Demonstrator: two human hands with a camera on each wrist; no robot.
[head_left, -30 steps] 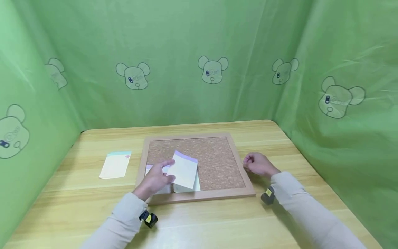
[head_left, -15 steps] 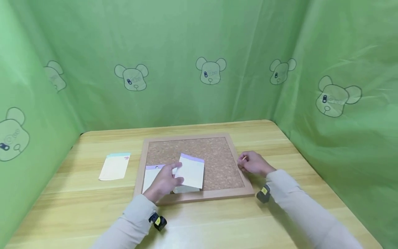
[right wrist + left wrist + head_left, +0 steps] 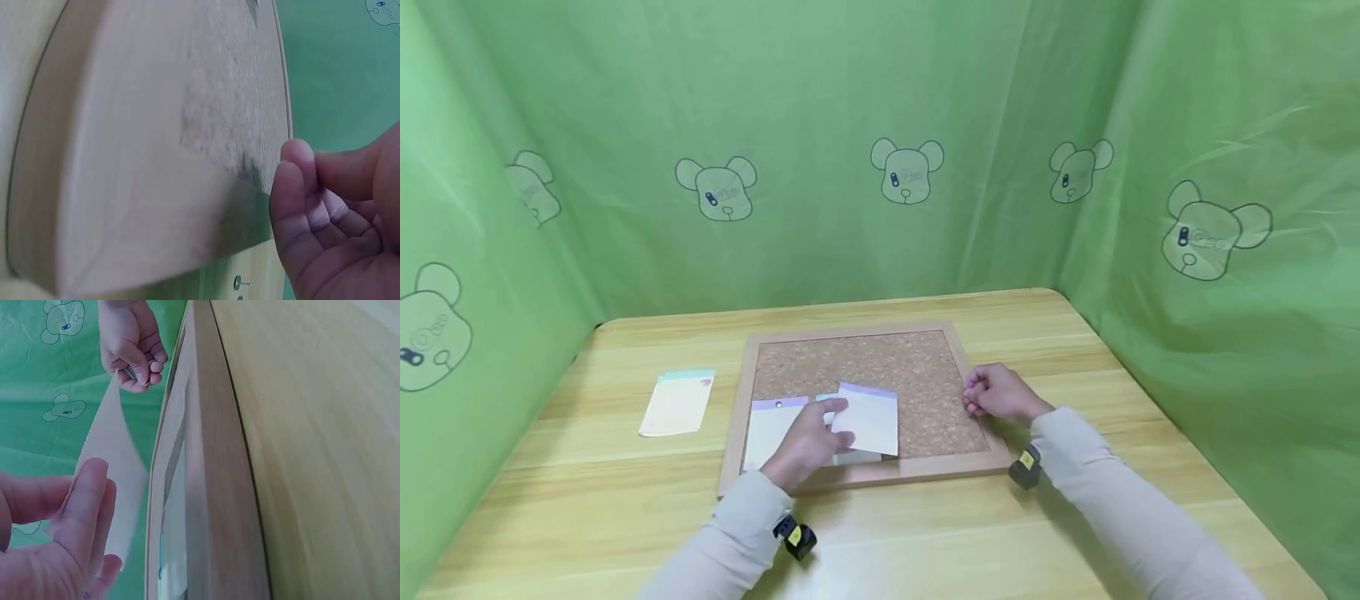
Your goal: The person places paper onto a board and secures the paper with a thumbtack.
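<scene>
The left hand point(image 3: 812, 433) had its grip clamped on a purple-topped sheet point(image 3: 867, 421), thumb and fingers pinching its left edge. The sheet was above the lower middle of the cork board point(image 3: 865, 354), tilted and raised off its surface in the left wrist view. The right hand point(image 3: 1003, 392) had its fingers curled and tips together above the board's right rail; whether they pinched anything small could not be made out. Bare cork ran between the sheet and that rail, and more stretched up to the far rail. The near rail lay just below the sheet. A blue-topped sheet point(image 3: 826, 397) lay mostly hidden underneath; left of it, another purple-topped note point(image 3: 767, 429) was partly covered by the left hand. Well left of the board, loose paper point(image 3: 677, 404) rested on the bench point(image 3: 925, 533). The right wrist view caught a pin point(image 3: 237, 282), with another cut off at the bottom edge.
</scene>
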